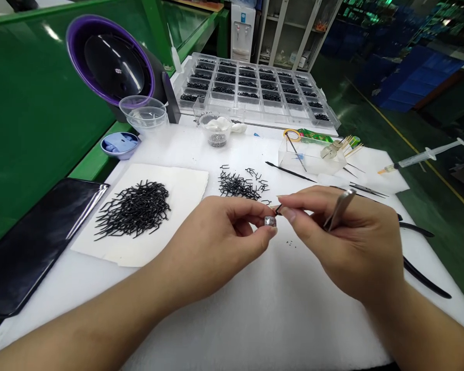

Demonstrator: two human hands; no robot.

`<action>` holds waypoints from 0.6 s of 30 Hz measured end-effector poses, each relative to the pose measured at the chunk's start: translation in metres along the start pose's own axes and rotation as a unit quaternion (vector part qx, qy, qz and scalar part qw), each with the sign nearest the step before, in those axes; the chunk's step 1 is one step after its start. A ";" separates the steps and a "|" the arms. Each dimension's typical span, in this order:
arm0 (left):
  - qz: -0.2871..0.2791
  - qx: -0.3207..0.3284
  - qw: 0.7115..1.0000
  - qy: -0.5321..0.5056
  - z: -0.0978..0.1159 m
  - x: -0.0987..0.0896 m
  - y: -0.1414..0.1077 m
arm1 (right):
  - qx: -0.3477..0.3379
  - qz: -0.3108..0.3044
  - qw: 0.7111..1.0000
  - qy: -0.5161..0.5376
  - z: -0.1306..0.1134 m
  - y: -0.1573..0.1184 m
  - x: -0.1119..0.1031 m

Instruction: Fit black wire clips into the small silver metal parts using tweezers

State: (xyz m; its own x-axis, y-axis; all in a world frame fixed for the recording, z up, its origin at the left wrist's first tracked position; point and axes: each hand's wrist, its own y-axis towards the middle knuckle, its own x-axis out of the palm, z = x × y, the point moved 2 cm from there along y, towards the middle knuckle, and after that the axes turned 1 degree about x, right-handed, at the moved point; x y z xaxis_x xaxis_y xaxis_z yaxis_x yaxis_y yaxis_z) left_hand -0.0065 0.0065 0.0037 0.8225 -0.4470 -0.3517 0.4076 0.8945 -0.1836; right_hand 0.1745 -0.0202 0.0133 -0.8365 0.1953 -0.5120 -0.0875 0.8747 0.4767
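Observation:
My left hand (216, 237) pinches a small silver metal piece (270, 221) between thumb and fingertips. My right hand (344, 242) holds steel tweezers (340, 208) tucked against the palm, and its fingertips pinch a tiny bent black wire piece (279, 209) right above the silver piece. Both hands hover over a white foam sheet (255, 314). Just behind them lies a loose pile of black wire pieces (237, 185). A larger heap of them (133, 210) sits on a white paper sheet (185, 190) to the left. A few black specks (290, 243) lie on the foam below my hands.
A clear compartment tray (255, 87) of black parts stands at the back. A glass bowl (216, 129), clear box of tools (311, 157), syringe (421, 157), black-handled pliers (425, 278), black pad (34, 247) and purple-rimmed magnifier (110, 59) surround the foam.

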 end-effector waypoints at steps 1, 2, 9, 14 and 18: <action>0.000 0.003 1.000 0.003 0.000 0.000 0.000 | -0.001 -0.006 1.000 0.003 -0.001 0.000 0.000; 0.001 0.007 1.000 0.006 0.001 0.000 0.000 | -0.002 -0.012 1.000 0.005 -0.002 0.000 0.000; 0.018 0.024 0.999 0.018 0.000 0.002 -0.001 | -0.007 -0.035 0.999 -0.001 -0.004 -0.002 0.000; 0.028 0.029 0.999 0.015 -0.001 0.002 -0.001 | -0.005 -0.043 0.999 0.006 -0.006 -0.001 -0.001; 0.030 0.029 0.999 0.019 -0.001 0.002 0.000 | -0.011 -0.047 0.999 0.011 -0.006 0.000 0.001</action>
State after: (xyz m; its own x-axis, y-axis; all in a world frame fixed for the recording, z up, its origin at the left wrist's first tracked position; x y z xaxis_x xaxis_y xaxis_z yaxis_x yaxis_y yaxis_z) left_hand -0.0057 0.0053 0.0022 0.8306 -0.3918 -0.3958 0.3812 0.9181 -0.1088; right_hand 0.1706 -0.0231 0.0171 -0.8359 0.1024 -0.5392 -0.1780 0.8787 0.4429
